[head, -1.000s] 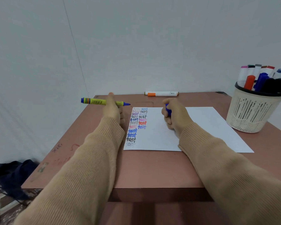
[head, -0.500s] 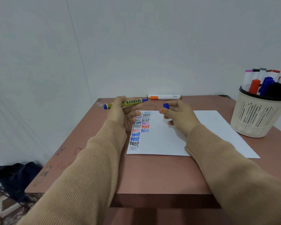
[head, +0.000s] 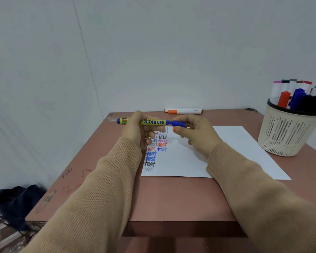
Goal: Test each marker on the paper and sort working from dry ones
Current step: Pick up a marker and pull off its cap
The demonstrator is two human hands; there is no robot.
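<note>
Half a sec ago the blue cap (head: 179, 123) was off. Now R hand (head: 199, 136) pinches it back onto the yellow marker (head: 153, 122), gripped by L hand (head: 137, 132) above the paper (head: 181, 161) on the desk (head: 171, 198). Tested, I reckon; sorting's next.

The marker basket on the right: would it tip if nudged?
Probably slides: the basket looks squat on a smooth table. It seems to narrow toward the base, and the markers stand above its rim, so a high push might tip it.
</note>
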